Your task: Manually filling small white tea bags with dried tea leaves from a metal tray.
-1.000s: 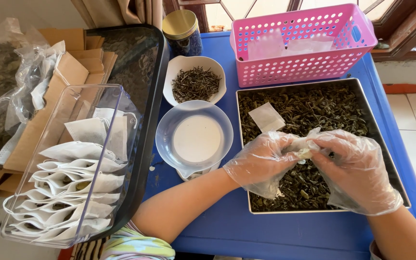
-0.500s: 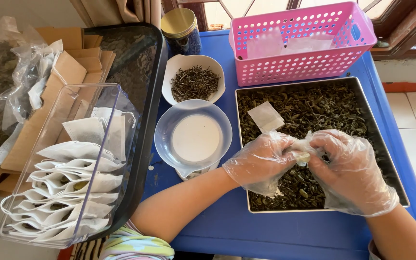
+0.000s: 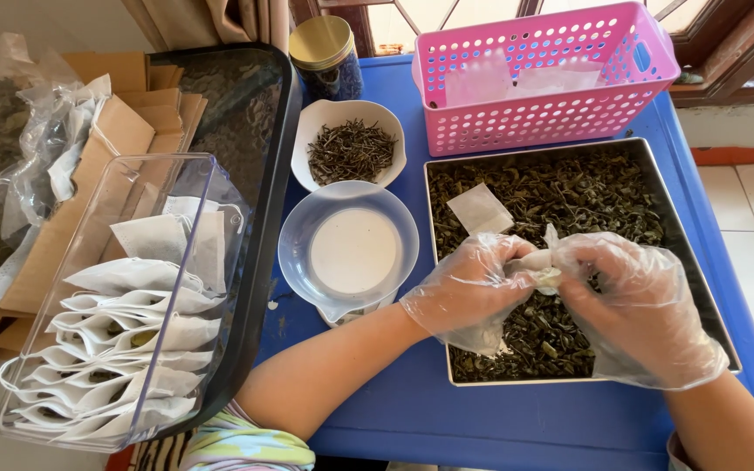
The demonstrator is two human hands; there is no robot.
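Gloved hands pinching small sachet

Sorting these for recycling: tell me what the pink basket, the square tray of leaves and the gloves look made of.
Pink basket: moulded plastic, judging by the even punched holes and uniform colour. Square tray: probably metal, with a thin grey rim of dull sheen. Gloves on the left hand and right hand: thin clear plastic film, loose and wrinkled, skin showing through.
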